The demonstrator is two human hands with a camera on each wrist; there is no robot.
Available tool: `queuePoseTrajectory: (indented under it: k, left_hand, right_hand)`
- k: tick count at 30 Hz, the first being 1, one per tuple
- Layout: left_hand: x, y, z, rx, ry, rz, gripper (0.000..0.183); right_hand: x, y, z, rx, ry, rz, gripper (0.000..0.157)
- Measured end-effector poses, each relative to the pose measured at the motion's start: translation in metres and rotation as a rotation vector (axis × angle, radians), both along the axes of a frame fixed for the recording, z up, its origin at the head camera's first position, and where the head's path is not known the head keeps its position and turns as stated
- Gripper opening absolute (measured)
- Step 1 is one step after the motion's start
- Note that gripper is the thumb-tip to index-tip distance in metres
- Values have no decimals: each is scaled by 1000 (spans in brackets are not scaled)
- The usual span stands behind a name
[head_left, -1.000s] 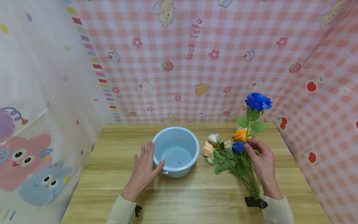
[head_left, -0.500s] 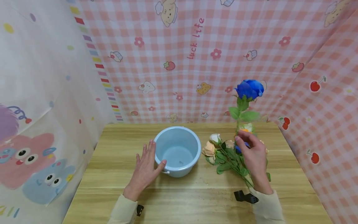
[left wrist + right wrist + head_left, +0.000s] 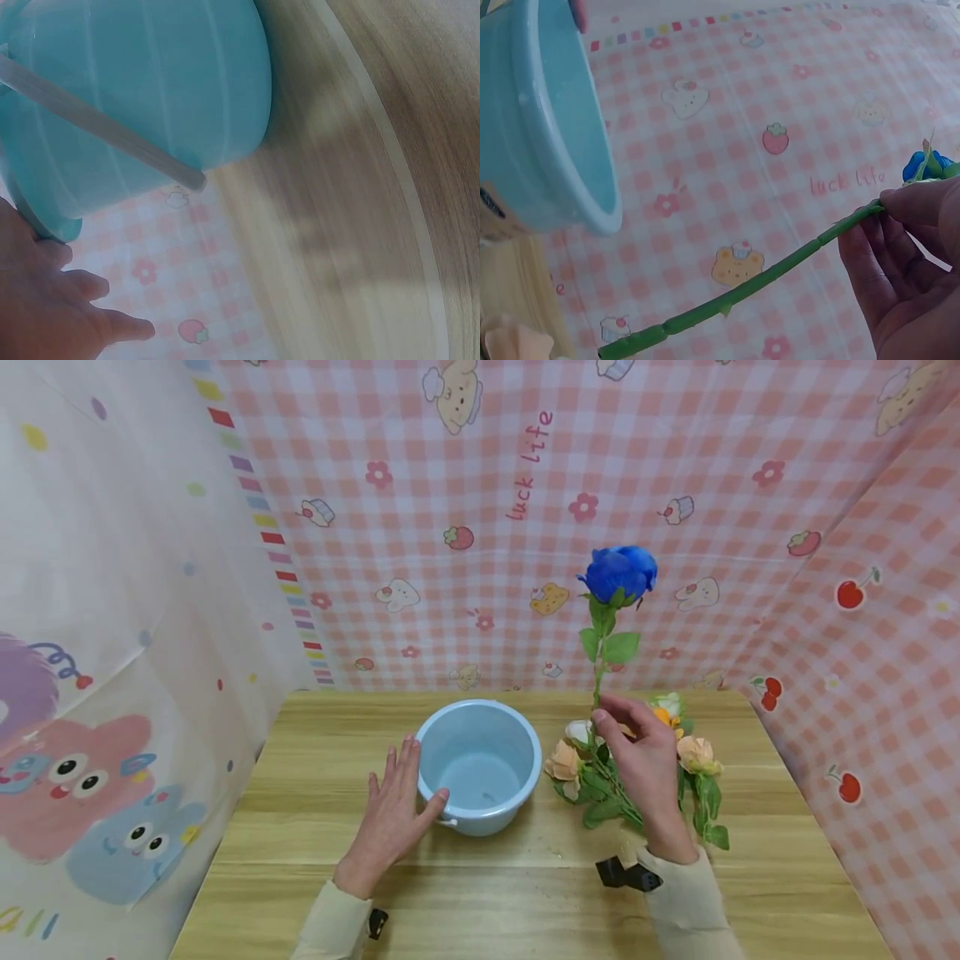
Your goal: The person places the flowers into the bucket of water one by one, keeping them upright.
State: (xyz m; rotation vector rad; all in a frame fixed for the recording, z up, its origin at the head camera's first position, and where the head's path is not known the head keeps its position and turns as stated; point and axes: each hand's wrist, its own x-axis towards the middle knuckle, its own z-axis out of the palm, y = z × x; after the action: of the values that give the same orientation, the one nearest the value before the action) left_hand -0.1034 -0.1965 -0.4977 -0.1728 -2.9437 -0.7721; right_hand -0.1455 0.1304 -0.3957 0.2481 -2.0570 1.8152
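Observation:
My right hand (image 3: 643,758) pinches the green stem (image 3: 757,283) of a blue rose (image 3: 619,575) between thumb and fingers. The rose stands upright above the table, its bloom against the checked cloth; in the right wrist view the stem's bare lower end points toward the bucket. A light blue bucket (image 3: 480,823) sits mid-table, nothing but a small dark mark showing on its floor. My left hand (image 3: 390,818) rests with straight, spread fingers at the bucket's left rim, near its pale handle (image 3: 105,129), which hangs down the side.
Several flowers lie on the table right of the bucket, partly behind my right hand: a peach rose (image 3: 564,762), a white rose (image 3: 579,732), another peach rose (image 3: 699,755) and an orange rose (image 3: 663,717). Pink checked cloth (image 3: 480,485) walls the wooden table's (image 3: 495,902) back and right sides.
My right hand has lifted the blue rose and carried it left, away from the other flowers toward the bucket. My left hand has stayed at the bucket's rim.

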Motion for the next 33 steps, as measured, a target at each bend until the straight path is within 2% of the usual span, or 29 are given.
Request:
queuePoseTrajectory:
  k: [8, 22, 27, 33]
  left_hand:
    - [0, 0, -1, -3, 21, 0, 91]
    - [0, 1, 1, 3, -2, 7, 91]
    - [1, 1, 1, 8, -4, 7, 90]
    - [1, 1, 1, 18, -14, 8, 90]
  right_hand:
    - [-7, -25, 8, 22, 38, 33, 24]
    - [-15, -73, 23, -34, 73, 150, 24]
    - [-20, -89, 19, -39, 54, 191, 24]
    - [-23, -102, 2, 3, -16, 229, 22]
